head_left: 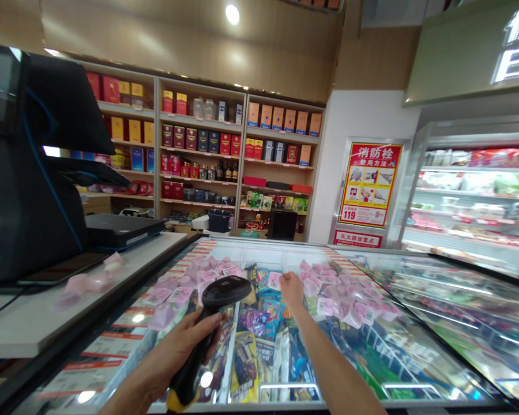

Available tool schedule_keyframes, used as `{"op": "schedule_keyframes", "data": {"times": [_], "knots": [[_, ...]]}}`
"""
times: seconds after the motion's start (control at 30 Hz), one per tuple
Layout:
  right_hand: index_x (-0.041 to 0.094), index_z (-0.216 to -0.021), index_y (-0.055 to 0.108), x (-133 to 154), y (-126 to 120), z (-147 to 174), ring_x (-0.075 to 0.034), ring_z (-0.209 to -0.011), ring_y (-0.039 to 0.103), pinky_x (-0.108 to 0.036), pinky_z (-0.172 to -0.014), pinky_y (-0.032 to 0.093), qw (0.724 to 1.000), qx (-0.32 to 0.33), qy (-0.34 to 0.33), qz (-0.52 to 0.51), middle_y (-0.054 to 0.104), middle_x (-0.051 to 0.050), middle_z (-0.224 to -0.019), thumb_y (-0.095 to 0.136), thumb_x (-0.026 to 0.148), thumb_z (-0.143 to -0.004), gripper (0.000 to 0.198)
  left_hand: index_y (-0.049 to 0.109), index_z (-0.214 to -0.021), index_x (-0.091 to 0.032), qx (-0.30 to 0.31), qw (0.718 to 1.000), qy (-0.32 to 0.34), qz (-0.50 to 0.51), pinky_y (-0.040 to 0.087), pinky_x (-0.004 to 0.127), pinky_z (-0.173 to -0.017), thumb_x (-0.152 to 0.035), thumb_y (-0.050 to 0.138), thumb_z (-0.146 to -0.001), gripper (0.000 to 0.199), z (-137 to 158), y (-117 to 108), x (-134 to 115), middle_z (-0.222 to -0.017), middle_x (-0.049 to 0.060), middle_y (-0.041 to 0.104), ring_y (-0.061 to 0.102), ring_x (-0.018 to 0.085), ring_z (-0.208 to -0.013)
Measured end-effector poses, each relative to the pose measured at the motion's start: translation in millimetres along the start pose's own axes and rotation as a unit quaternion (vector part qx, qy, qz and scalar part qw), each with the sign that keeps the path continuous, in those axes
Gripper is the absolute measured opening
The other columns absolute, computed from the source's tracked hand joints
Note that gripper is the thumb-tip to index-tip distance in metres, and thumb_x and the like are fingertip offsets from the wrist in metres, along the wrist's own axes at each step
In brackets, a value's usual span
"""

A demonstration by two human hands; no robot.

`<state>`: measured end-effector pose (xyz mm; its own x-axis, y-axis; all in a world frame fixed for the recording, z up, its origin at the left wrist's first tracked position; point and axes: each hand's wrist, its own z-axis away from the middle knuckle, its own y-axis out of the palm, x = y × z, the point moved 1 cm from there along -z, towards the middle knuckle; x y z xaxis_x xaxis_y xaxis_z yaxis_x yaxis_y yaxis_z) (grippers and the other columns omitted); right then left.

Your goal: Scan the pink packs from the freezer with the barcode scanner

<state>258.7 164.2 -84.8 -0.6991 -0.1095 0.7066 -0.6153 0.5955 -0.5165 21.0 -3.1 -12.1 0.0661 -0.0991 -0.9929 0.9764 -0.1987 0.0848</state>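
The left hand (201, 340) is wrapped around the handle of a black scanner (227, 291), its fingers partly hidden behind the grip. The right hand (292, 291) pinches a small pink packet (274, 280) at its right edge, above the freezer (242, 408); the fingertips are hard to make out. Pink packets lie in a left pile (177, 291) and a right pile (341, 291), their printing too small to read. The near edge cuts off both forearms.
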Motion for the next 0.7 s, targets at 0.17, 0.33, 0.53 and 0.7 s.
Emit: {"op": "schedule_keyframes", "data": {"times": [0.17, 0.33, 0.53, 0.7], "knots": [[0.018, -0.076, 0.058, -3.7, -12.1, 6.8, -0.017, -0.068, 0.057, -0.027, -0.063, 0.033, 0.98, 0.012, -0.013, 0.2, 0.064, -0.006, -0.072, 0.043, 0.024, -0.074, 0.016, 0.05, -0.065, -0.017, -0.01, 1.0, 0.019, -0.011, 0.034, 0.02, -0.047, -0.044, 0.054, -0.067, 0.027, -1.0, -13.4, 2.7, -0.052, -0.005, 0.052, 0.044, 0.008, -0.044], [0.016, -0.078, 0.056, -5.6, -23.3, 5.0, -0.017, -0.073, 0.057, -0.029, -0.067, 0.032, 0.966, 0.011, -0.027, 0.255, 0.062, -0.007, -0.075, 0.043, 0.023, -0.075, 0.015, 0.051, -0.059, -0.016, -0.013, 0.998, 0.028, -0.05, 0.033, 0.021, -0.047, -0.046, 0.051, -0.068, 0.032, 2.5, -26.0, 3.4, -0.052, -0.003, 0.052, 0.042, 0.007, -0.045], [0.016, -0.091, 0.054, 12.4, -20.3, 18.9, -0.018, -0.086, 0.051, -0.027, -0.072, 0.033, 0.982, -0.051, -0.082, 0.16, 0.056, -0.008, -0.092, 0.044, 0.024, -0.074, 0.021, 0.052, -0.053, -0.016, -0.064, 0.997, 0.01, -0.038, 0.033, 0.02, -0.042, -0.048, 0.055, -0.063, 0.034, 11.8, -32.0, -1.5, -0.048, -0.003, 0.051, 0.044, 0.008, -0.043], [0.019, -0.078, 0.057, 66.0, 18.6, 65.8, -0.015, -0.077, 0.053, -0.025, -0.069, 0.036, 0.978, 0.105, -0.18, 0.0, 0.059, -0.001, -0.079, 0.05, 0.034, -0.07, 0.018, 0.055, -0.058, -0.017, -0.067, 0.997, 0.012, -0.035, 0.035, 0.02, -0.042, -0.046, 0.055, -0.064, 0.03, 14.9, -36.0, -0.6, -0.05, -0.002, 0.053, 0.046, 0.009, -0.044]]}}
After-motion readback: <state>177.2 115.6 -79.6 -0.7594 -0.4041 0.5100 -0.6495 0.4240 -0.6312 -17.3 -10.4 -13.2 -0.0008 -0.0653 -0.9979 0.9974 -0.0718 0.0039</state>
